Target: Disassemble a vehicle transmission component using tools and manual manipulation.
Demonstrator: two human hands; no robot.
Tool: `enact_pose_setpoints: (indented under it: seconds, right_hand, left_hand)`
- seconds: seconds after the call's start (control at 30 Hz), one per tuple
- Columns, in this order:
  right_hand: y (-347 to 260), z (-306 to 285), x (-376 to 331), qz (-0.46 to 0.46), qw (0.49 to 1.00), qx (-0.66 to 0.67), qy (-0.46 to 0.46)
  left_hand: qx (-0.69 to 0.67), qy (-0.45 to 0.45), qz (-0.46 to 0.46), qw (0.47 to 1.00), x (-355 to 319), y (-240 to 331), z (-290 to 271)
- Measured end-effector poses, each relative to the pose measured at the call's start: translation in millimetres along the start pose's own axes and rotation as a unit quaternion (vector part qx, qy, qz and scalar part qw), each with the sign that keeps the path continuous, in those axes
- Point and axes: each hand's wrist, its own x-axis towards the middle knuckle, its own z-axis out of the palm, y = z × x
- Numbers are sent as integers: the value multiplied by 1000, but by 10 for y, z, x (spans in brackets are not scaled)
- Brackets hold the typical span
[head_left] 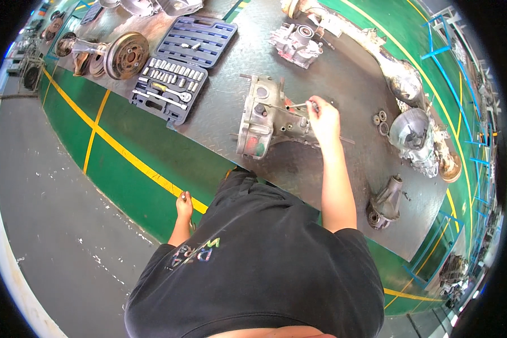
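On the metal-topped table in front of me lies a grey gearbox housing (270, 118) with bolt holes and red and green patches. Over its upper side reaches my right hand (323, 117), fingers closed round the end of a slim metal wrench (290, 106). The wrench runs leftward across the housing toward a dark round bolt or plug (259, 110); whether it sits on it I cannot tell. Low at my left side, away from the table, my left hand (184, 207) is closed round a thin rod-like tool, mostly hidden, with one end (184, 197) showing.
Left of the housing an open blue socket set case (177, 70) lies at the table edge, beside a rusty brake drum with axle (128, 55). Behind stands a smaller gearbox part (296, 46). To the right are a long axle (397, 73), a bell-shaped housing (411, 132) and a differential part (386, 203).
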Motion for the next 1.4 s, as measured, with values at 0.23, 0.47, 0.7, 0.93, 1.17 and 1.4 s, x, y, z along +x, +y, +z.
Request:
enact_pose_setpoints:
  seconds: [0.23,0.47,0.7,0.93,1.17,1.4]
  right_hand:
    - [105,366,-74,-15,999,-33,-35]
    - [356,450,-52,-51,984,-4,-172]
    - [1361,234,-187,304,874,368,97]
    - [1682,-230,-270,138,920,198,310]
    - [1413,105,-423,147,926,241,249]
    - [1376,74,-403,130,976,37,170]
  left_hand:
    - [-18,19,22,999,-13,44,13]
    - [-24,-10,18,999,91,82,91]
    - [-22,-7,29,999,128,158,21]
    - [1,-34,52,998,94,208,-3]
    - [22,-79,32,996,106,269,42]
    - [63,-95,57,992,195,368,48]
